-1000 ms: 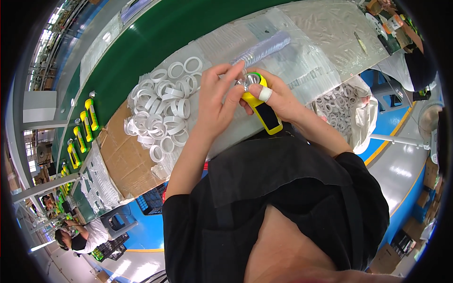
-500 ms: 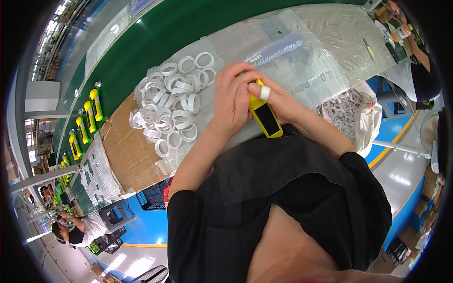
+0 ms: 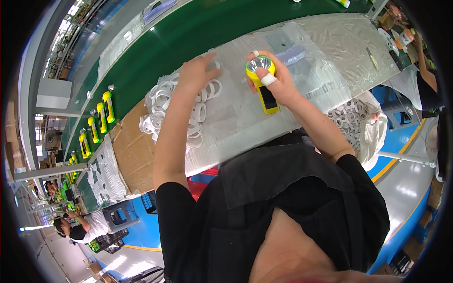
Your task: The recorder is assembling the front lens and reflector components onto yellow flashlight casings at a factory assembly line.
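My right hand (image 3: pixel 282 85) is wrapped round a yellow flashlight (image 3: pixel 268 100) with a black panel on its side. Its shiny reflector faces up, and white tape circles my thumb and one finger. Over the far edge of a heap of white plastic rings (image 3: pixel 161 100) is my left hand (image 3: pixel 194 74), its fingers spread and nothing seen in them. Whether it touches a ring I cannot tell. Just beyond my right hand, a stack of clear round discs (image 3: pixel 293 55) lies on the plastic-covered work surface (image 3: pixel 231 123).
Several yellow flashlights (image 3: pixel 108 107) stand on the green belt (image 3: pixel 207 33) at the left. An open bag of rings (image 3: pixel 368 129) hangs at the right of the table. Cardboard (image 3: pixel 134 153) covers the left part. Other people work at far left and far right.
Both hands were together on the flashlight. My left hand has let go and moved left to the rings; my right hand keeps the flashlight, its reflector now in sight.
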A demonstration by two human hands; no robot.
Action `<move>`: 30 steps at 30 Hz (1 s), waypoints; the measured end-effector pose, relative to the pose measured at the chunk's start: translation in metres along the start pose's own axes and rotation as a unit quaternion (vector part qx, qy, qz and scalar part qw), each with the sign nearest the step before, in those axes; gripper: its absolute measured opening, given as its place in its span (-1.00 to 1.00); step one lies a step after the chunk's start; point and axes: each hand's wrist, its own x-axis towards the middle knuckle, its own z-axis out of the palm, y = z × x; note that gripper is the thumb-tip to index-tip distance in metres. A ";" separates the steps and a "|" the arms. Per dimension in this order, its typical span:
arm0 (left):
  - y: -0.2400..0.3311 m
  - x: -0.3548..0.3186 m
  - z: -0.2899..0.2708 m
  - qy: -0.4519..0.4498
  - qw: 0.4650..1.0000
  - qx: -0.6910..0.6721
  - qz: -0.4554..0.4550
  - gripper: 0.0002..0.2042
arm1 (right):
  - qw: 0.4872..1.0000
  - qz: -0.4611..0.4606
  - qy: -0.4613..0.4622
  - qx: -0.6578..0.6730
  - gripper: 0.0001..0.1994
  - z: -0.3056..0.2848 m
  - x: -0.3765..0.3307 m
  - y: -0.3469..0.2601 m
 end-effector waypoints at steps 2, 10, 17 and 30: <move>0.011 -0.007 -0.008 0.163 0.918 -0.360 -0.036 -0.56 | 1.000 -0.011 0.000 -0.002 -0.72 -0.003 0.001 0.004; 0.082 -0.047 -0.025 0.312 0.808 -0.475 0.156 -0.78 | 1.000 -0.011 0.001 -0.012 -0.70 0.000 0.006 0.005; 0.080 -0.047 -0.018 0.344 0.845 -0.372 0.169 -0.68 | 0.999 0.009 -0.036 0.037 -0.66 -0.007 0.006 0.008; 0.108 -0.038 -0.037 0.276 0.876 -0.325 0.225 -0.58 | 0.870 -0.139 -0.163 -0.445 -0.61 -0.068 0.027 -0.086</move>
